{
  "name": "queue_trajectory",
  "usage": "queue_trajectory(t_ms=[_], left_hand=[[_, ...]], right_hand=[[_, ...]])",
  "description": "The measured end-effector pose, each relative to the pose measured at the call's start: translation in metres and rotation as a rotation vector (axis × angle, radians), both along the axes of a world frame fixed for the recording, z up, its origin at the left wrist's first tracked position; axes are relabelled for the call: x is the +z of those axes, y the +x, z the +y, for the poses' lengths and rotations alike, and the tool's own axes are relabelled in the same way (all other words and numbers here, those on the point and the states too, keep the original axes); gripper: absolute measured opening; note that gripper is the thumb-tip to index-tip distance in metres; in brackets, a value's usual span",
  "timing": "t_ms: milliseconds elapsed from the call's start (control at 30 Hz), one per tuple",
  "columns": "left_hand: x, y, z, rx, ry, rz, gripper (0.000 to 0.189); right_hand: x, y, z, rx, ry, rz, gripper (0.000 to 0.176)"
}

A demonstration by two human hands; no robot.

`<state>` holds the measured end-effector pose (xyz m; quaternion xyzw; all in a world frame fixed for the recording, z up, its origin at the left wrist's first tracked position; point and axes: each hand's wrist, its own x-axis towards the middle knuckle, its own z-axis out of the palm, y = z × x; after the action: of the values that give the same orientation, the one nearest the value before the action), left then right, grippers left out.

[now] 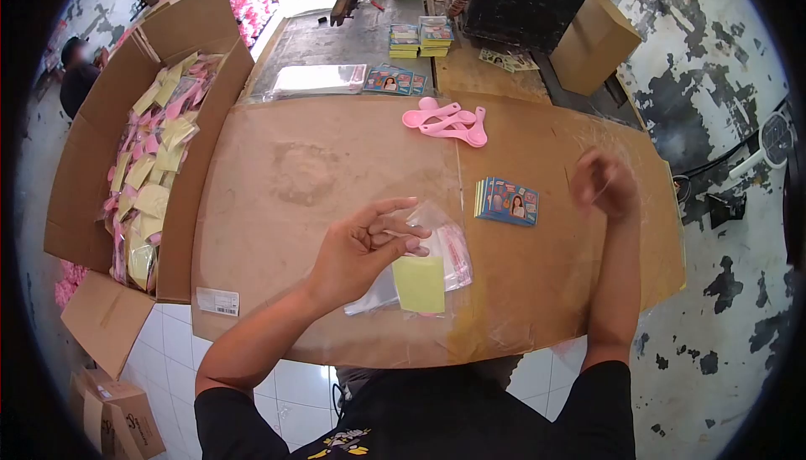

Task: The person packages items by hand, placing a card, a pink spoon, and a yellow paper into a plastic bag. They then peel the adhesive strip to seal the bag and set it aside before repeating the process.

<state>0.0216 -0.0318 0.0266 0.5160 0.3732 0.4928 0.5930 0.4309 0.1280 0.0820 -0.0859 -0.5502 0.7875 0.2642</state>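
Plastic bags (457,265), yellow-green card (421,286): desk (269,233), near edge.
Left hand (363,246) half-curled above, right hand (608,183) blurred; cannot tell either grip's hold. Room leftward to carton (201,175). Barcode label (218,301), near-left edge, illegible.

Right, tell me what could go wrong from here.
The clear bags beneath the left hand overlap, so two might cling together when one is picked up. The small card stack is slightly fanned and could slide apart if the right hand brushes it. The carton is heaped with packets, so a bump might spill some.
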Motion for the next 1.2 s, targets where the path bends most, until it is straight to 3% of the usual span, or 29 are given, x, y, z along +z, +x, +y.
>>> queue_trajectory(t_ms=[67,267,367,467,567,700,800,900,1000,1200], left_hand=[[0.001,-0.001,-0.001,-0.007,0.008,0.004,0.045],[0.0,0.001,0.001,0.034,-0.006,0.05,0.045],[-0.001,-0.003,0.004,-0.058,-0.021,-0.104,0.045],[0.004,-0.004,0.007,-0.115,-0.094,-0.151,0.044],[0.006,-0.001,0.006,-0.141,-0.161,-0.087,0.039],[-0.002,0.001,0.008,-0.143,-0.158,-0.023,0.033],[-0.001,0.002,0.005,-0.103,-0.152,-0.028,0.031],[-0.005,0.003,0.003,-0.042,-0.107,-0.027,0.031],[-0.002,0.002,0.001,-0.006,-0.124,0.027,0.029],[-0.01,-0.002,0.003,0.036,-0.137,0.129,0.026]], right_hand=[[0.004,0.014,0.011,-0.856,0.466,-0.709,0.031],[0.009,0.017,-0.011,-1.061,0.832,-1.1,0.022],[-0.004,0.037,-0.001,-0.893,0.466,-0.835,0.018],[-0.007,0.029,-0.005,-0.842,0.344,-0.641,0.017],[-0.005,-0.02,-0.024,-0.697,0.529,-0.685,0.019],[-0.007,-0.098,-0.069,-0.26,0.548,-0.639,0.033],[-0.03,-0.137,-0.085,-0.175,0.503,-0.6,0.036],[-0.045,-0.152,-0.09,-0.15,0.212,-0.439,0.032],[-0.055,-0.155,-0.093,-0.228,0.106,-0.407,0.026],[-0.057,-0.153,-0.096,-0.207,0.126,-0.413,0.022]])
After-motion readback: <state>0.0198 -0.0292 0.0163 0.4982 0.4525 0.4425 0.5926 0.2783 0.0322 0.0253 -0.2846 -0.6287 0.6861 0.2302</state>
